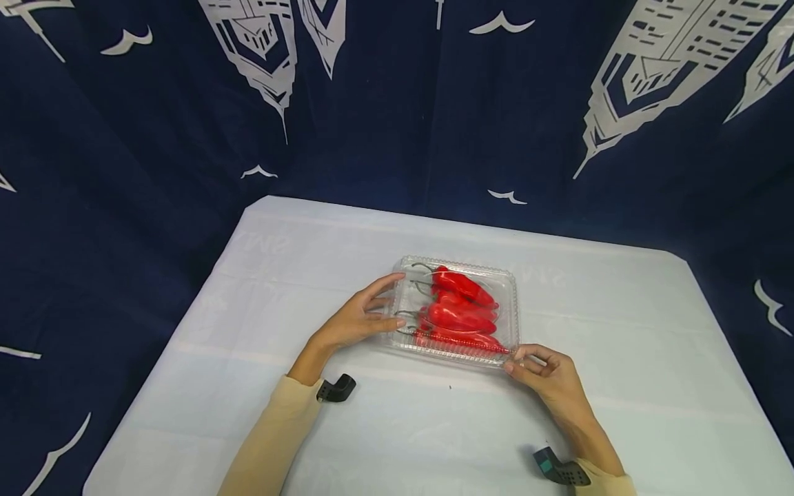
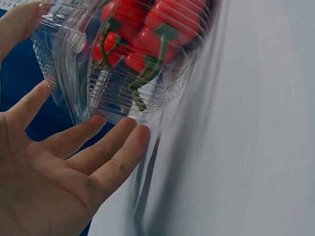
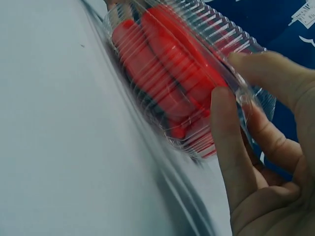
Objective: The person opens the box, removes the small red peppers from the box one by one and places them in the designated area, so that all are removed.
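Note:
A clear plastic clamshell container with a ribbed rim lies on the table, its lid over several long red peppers. Their green stems point toward the container's left side. My left hand is at that side with its fingers spread and nearly straight. In the left wrist view its fingertips rest along the ribbed wall. At the near right corner, my right hand pinches the rim between thumb and fingers. The right wrist view shows the peppers' smooth red ends through the plastic beside this grip.
A white cloth covers the table. Behind it hangs a dark blue curtain printed with white buildings and birds. Black bands with small camera mounts sit on both wrists, over beige sleeves. One tiny dark speck lies in front of the container.

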`<state>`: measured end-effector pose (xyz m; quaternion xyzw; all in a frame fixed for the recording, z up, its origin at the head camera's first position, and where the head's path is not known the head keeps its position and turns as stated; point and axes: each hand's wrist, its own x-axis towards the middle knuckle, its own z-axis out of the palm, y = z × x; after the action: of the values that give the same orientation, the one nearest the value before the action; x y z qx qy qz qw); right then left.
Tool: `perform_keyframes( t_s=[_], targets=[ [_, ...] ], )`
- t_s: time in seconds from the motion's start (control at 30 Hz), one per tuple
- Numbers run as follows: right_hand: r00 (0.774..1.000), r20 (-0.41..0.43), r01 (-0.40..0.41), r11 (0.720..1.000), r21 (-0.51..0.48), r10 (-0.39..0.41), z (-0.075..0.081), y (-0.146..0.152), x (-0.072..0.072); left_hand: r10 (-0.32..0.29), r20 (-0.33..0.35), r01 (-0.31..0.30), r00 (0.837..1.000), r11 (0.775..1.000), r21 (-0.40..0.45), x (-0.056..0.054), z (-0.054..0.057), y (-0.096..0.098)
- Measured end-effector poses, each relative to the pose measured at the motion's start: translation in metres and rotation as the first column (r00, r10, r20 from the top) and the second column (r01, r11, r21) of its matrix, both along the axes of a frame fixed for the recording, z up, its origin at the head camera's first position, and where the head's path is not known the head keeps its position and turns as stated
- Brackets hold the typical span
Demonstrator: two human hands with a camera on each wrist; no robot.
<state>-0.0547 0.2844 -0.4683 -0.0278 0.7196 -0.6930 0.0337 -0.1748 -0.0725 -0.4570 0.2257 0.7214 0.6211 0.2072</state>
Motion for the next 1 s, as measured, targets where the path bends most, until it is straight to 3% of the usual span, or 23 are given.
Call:
perform_keyframes(
  t_s=[0.17, 0.43, 0.8, 1.0],
  targets=[
    [0.998, 0.048, 0.032, 0.997, 0.065, -0.035, 0.005, -0.004, 0.001, 0.004, 0.002, -0.004, 1.0, 1.0, -0.001, 0.0, 0.003, 0.0],
    [0.991, 0.003, 0.135, 0.977, 0.162, -0.137, 0.0, -0.008, 0.003, 0.005, 0.006, -0.005, 1.0, 1.0, -0.006, 0.0, 0.004, 0.001],
    [0.973, -0.138, 0.199, 0.975, 0.095, -0.185, -0.009, -0.013, 0.004, 0.002, 0.003, -0.002, 1.0, 1.0, 0.0, 0.001, 0.003, 0.0],
    [0.967, -0.15, 0.221, 0.971, 0.089, -0.206, -0.011, -0.015, 0.004, -0.001, 0.013, 0.0, 1.0, 1.0, 0.005, 0.001, 0.005, 0.0]
  ],
)
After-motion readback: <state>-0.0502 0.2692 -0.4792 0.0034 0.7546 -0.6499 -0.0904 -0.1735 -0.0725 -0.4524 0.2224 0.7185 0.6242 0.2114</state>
